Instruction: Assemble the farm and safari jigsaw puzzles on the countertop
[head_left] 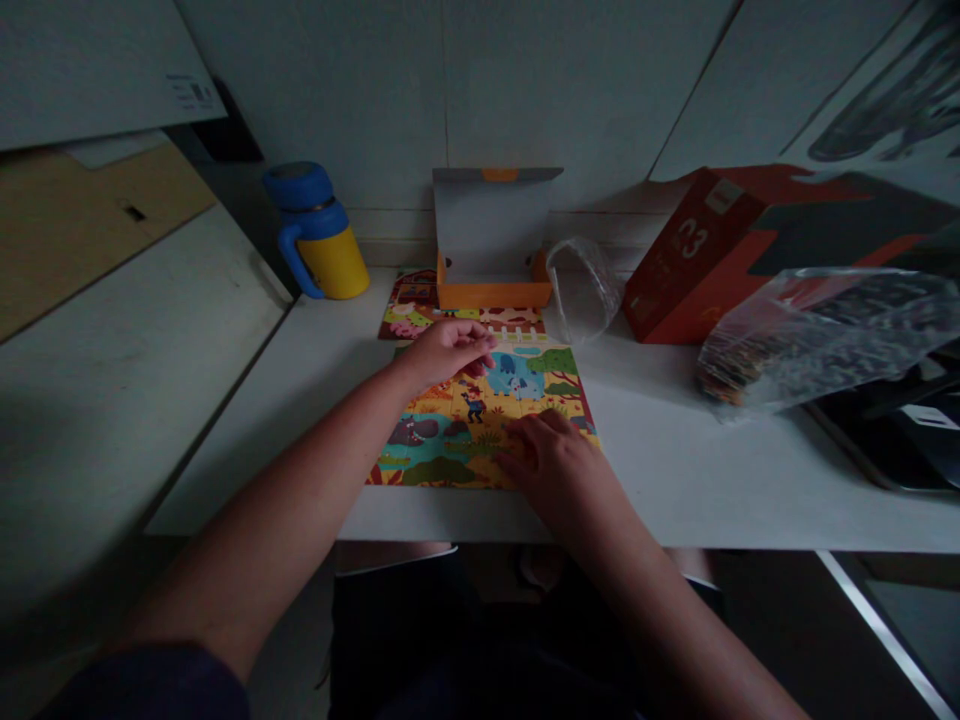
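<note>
A colourful jigsaw puzzle (431,468) with a hippo, an elephant and a small figure lies flat on the white table, its pieces joined. Over its upper part hovers my left hand (448,352), fingers curled in and thumb close to the index finger. Anything in that pinch is too small or hidden to make out. My right hand (559,462) rests on the puzzle's lower right part, with thumb and bent fingers gripping at its surface and covering that area. Behind it lies a second farm-animal puzzle (514,316), partly under the box.
An open orange box (495,294) stands at the back, lid raised. Right of it are a clear plastic wrapper (589,290), a red box (694,255) and a clear bag of pieces (825,335). A blue and yellow flask (330,245) stands back left on the white table (255,430).
</note>
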